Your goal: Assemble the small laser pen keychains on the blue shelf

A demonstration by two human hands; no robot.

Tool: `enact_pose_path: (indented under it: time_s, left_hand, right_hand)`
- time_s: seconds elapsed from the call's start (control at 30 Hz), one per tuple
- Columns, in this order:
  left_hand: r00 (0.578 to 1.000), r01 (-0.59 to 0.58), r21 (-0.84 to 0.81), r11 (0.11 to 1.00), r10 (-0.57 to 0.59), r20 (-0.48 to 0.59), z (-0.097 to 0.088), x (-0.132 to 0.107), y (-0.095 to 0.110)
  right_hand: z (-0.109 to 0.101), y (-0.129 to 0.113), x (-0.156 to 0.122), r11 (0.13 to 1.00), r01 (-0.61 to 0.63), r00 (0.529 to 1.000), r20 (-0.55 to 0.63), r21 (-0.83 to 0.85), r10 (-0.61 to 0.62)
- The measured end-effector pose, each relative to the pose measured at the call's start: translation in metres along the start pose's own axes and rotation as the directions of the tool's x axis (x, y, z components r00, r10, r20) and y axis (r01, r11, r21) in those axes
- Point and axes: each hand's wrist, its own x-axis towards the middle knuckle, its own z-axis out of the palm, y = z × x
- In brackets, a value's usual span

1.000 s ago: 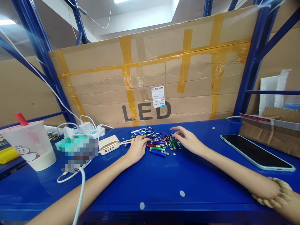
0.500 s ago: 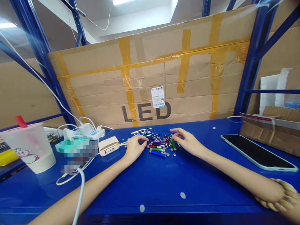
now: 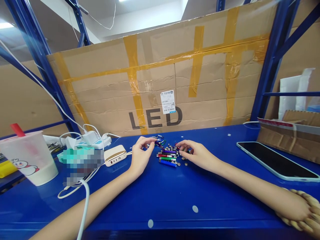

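My left hand (image 3: pixel 143 151) pinches a small dark purple tube (image 3: pixel 158 144), like a mini flashlight body, between thumb and fingertips, tilted above the pile. My right hand (image 3: pixel 193 152) is curled at the pile's right side, its fingertips closed at a small red metal part (image 3: pixel 177 145), mostly hidden by the fingers. Between and in front of the hands lie a blue tube (image 3: pixel 167 163), a green tube (image 3: pixel 167 159), a red tube (image 3: pixel 164 155) and a purple tube (image 3: pixel 168 152), roughly parallel. Several small silver discs (image 3: pixel 178 164), like button cells, are scattered around them.
At left are a white power bank (image 3: pixel 115 155), a power strip with cables (image 3: pixel 100 141) and a drink cup (image 3: pixel 32 160). On the right lie a phone (image 3: pixel 275 161) and an open cardboard box (image 3: pixel 290 133). A large cardboard sheet (image 3: pixel 205 76) stands behind the blue table (image 3: pixel 175 200).
My left hand has risen slightly and now holds the dark purple tube. My right hand has shifted left, its fingers closing from a looser pose. The view has tilted slightly.
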Motion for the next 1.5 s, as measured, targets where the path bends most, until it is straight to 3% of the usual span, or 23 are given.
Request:
enact_pose_path:
  time_s: [0.13, 0.27, 0.43, 0.6, 0.83, 0.97, 1.17, 1.33, 1.5]
  left_hand:
    - [0.998, 0.006, -0.187, 0.982, 0.007, 0.070, 0.003, -0.006, 0.010]
    - [0.982, 0.174, -0.348, 0.921, -0.134, 0.136, 0.006, -0.010, 0.020]
    - [0.928, 0.374, -0.502, 0.780, -0.309, 0.211, 0.010, -0.013, 0.028]
    - [0.855, 0.518, -0.539, 0.664, -0.414, 0.312, 0.011, -0.015, 0.028]
    - [0.805, 0.593, -0.520, 0.614, -0.474, 0.357, 0.012, -0.020, 0.022]
    - [0.767, 0.641, -0.435, 0.632, -0.514, 0.385, 0.011, -0.020, 0.023]
    - [0.782, 0.594, -0.325, 0.736, -0.435, 0.446, 0.013, -0.023, 0.028]
    - [0.761, 0.540, -0.240, 0.807, -0.346, 0.549, 0.014, -0.027, 0.028]
    - [0.732, 0.559, -0.226, 0.798, -0.347, 0.587, 0.013, -0.026, 0.027]
  right_hand:
    - [0.001, -0.003, -0.002, 0.996, 0.080, 0.997, 0.011, -0.024, -0.080]
    - [0.002, -0.008, -0.005, 0.989, 0.142, 0.990, 0.002, -0.028, -0.142]
    - [0.003, -0.007, -0.006, 0.977, 0.208, 0.978, 0.012, -0.052, -0.208]
    - [0.005, -0.003, -0.003, 0.976, 0.207, 0.978, -0.007, -0.068, -0.208]
    - [0.001, 0.003, -0.001, 0.991, 0.119, 0.993, -0.001, -0.061, -0.119]
    - [-0.001, -0.001, -0.002, 0.994, 0.104, 0.994, -0.031, -0.035, -0.105]
    - [0.000, -0.005, -0.005, 0.984, 0.139, 0.988, 0.057, 0.109, -0.146]
    - [0.002, -0.006, -0.007, 0.957, 0.287, 0.951, 0.105, 0.050, -0.291]
    - [0.004, -0.008, -0.008, 0.941, 0.335, 0.921, 0.196, 0.034, -0.335]
